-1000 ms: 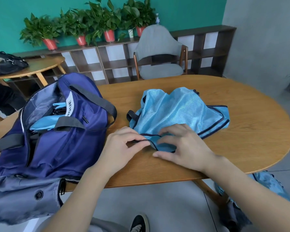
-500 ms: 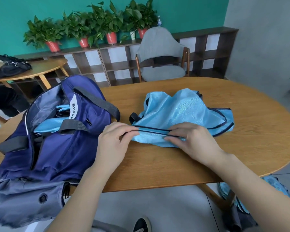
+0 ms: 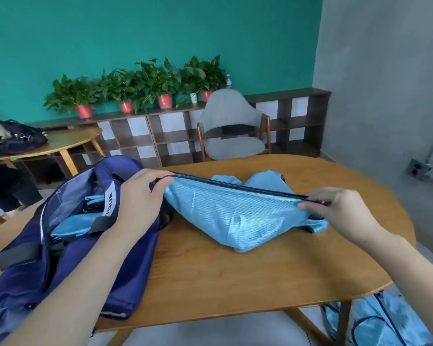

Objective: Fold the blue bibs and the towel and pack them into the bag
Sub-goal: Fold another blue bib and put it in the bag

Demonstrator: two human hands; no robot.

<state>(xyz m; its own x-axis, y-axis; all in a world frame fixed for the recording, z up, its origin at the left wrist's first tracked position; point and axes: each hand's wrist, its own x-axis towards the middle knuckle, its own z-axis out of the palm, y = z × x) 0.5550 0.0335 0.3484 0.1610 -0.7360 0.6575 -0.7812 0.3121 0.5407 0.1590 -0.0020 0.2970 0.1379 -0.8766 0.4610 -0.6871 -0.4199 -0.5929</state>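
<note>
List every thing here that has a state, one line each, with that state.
Bib: lifted by its dark-trimmed edge, stretched taut, lower part on the table.
Left hand: pinches the edge's left end.
Right hand: pinches its right end.
Bag: open, blue bibs inside.
More bibs: heaped below the table.

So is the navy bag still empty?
No, folded blue bibs already lie inside the open navy bag, beside the one stretched between both hands.
</note>
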